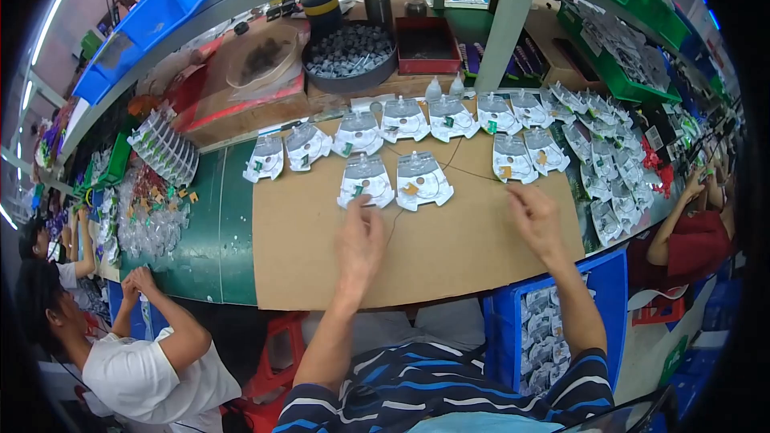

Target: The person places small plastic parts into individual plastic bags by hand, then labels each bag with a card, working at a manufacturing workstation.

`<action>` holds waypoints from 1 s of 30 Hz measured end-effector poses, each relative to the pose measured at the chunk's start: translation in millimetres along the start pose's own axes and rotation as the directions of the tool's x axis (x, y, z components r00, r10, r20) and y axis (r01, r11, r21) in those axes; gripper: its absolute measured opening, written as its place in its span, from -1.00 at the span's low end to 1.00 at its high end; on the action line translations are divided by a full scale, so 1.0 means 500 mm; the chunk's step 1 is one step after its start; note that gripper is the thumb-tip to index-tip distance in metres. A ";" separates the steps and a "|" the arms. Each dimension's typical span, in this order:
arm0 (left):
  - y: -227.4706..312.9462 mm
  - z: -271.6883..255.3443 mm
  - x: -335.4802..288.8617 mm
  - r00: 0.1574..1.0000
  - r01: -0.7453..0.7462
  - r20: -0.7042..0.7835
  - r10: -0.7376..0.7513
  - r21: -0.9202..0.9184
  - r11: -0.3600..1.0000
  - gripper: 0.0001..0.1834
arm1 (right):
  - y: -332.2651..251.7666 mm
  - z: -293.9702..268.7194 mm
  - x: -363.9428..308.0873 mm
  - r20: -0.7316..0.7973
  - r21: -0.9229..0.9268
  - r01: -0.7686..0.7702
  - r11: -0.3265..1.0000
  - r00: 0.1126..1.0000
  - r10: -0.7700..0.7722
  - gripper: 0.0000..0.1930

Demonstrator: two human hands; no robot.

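Observation:
My left hand (361, 240) is over the cardboard, its blurred fingertips at the lower edge of a grey-and-white plastic part (366, 176) with a small green piece. Whether they grip it does not show. Beside it lies a similar part (421, 182) with an orange piece. To the right, my right hand (536, 212) has thumb and forefinger brought together just below another such part (513, 159). A thin dark wire (461, 170) crosses the cardboard and ends near those fingertips; I cannot make out whether they hold it.
More such parts stand in a row along the back of the cardboard sheet (321, 273). Behind are a round tray (353, 80) of small grey pieces and a red tray (429, 64). Stacked parts (605, 160) sit right, clear plastic pieces (152, 220) left. A person (160, 361) works at left.

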State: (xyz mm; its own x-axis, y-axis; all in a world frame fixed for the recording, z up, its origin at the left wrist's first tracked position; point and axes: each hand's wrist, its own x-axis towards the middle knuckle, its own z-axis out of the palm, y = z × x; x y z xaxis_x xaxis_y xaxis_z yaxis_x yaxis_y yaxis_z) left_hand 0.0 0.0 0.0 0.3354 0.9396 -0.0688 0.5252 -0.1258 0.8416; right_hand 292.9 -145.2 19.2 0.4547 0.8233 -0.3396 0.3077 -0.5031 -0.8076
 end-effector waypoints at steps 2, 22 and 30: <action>-0.015 -0.005 0.011 0.959 -0.120 -0.252 0.130 0.053 0.991 -0.64 | -0.051 0.049 -0.013 0.049 -0.500 0.487 0.716 0.842 -0.538 -0.57; -0.032 0.087 0.119 0.962 -0.267 -0.086 0.258 -0.116 0.957 -0.69 | -0.104 0.117 0.107 0.222 -0.696 0.632 0.342 0.641 -0.735 -0.51; -0.027 -0.002 0.062 0.997 -0.070 0.010 0.078 -0.323 0.944 -0.61 | -0.131 0.120 0.069 0.193 -0.724 0.621 0.301 0.602 -0.775 -0.43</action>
State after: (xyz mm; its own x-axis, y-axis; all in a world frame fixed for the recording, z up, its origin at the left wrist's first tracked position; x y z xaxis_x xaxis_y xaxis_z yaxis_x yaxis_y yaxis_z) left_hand 2.5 31.2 -13.2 0.3831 0.9237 -0.0088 0.2197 -0.0819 0.9721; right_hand 238.3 -67.9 31.6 -0.1265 0.9361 0.3282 0.9800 0.1692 -0.1050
